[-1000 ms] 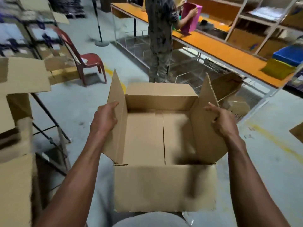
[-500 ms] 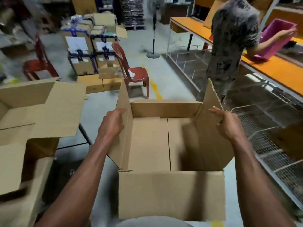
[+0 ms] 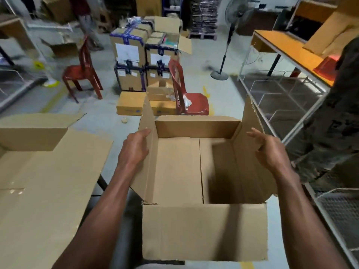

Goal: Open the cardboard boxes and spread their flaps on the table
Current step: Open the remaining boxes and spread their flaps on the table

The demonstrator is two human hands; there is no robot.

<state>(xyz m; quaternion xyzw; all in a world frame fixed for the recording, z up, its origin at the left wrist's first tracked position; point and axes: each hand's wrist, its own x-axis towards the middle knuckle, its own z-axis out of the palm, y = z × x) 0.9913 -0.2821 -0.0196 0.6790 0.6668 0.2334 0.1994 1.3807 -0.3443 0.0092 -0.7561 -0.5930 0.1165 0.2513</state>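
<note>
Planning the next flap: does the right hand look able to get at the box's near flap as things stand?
Probably yes. The right hand rests on the right flap, and the near flap hangs just below that forearm with nothing lying over it.

Plain brown cardboard box (image 3: pixel 204 232), open top, 2 side flaps upright, another opened box (image 3: pixel 48 171) flattened to its left
</note>
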